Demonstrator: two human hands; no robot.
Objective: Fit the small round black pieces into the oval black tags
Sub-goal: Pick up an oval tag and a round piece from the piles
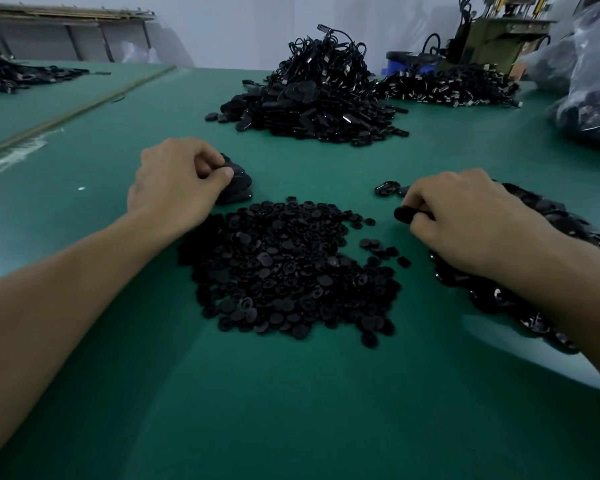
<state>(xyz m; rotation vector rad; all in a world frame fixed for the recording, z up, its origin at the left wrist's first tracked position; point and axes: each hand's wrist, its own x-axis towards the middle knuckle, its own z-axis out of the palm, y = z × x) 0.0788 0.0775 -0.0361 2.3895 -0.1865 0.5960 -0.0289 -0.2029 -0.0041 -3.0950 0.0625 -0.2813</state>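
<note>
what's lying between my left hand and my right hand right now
In the head view, the far edge of the pile of small round black pieces lies between the left hand and right hand; beyond it, bare green table.

The tabletop (291,410) is plain deep green. The small round pieces (284,271) are matte black; the oval tags (551,211) beside them are black too (glossier, with pale glints). Farther back stand a blue tub (399,65) and an olive-green machine (489,39).
</note>
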